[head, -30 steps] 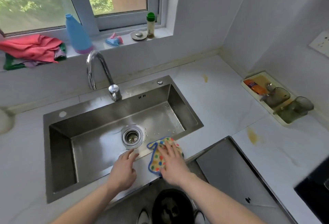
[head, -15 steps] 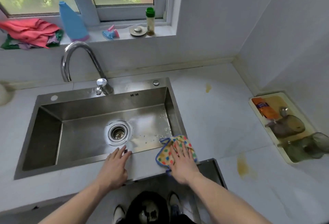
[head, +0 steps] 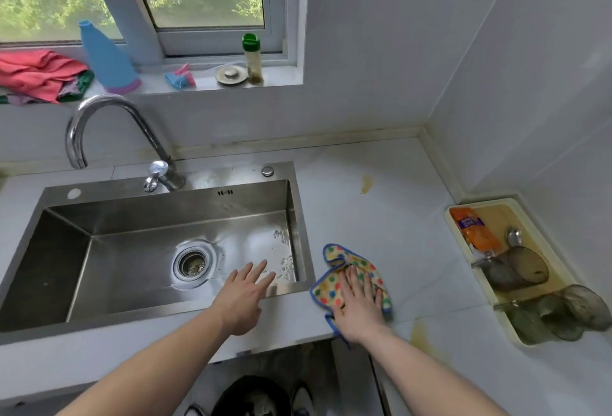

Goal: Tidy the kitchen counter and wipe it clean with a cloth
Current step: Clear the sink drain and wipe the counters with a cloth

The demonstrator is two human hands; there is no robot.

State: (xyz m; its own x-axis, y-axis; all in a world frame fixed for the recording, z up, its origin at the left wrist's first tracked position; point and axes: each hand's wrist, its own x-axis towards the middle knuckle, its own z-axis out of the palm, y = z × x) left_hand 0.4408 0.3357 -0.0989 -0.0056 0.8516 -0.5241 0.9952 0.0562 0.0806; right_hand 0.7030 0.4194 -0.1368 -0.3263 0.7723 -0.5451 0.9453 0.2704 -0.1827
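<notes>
Cloth [head: 334,286] lies under flat right hand [head: 359,308]; left hand [head: 240,299] fingers relaxed; no legible writing.

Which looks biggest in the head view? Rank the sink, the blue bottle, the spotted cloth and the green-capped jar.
1. sink
2. blue bottle and spotted cloth: look alike, cloth nearer and partly covered, so unranked
3. green-capped jar

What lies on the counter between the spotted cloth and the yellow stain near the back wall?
Only bare counter in the head view, between the spotted cloth and yellow stain.
</notes>
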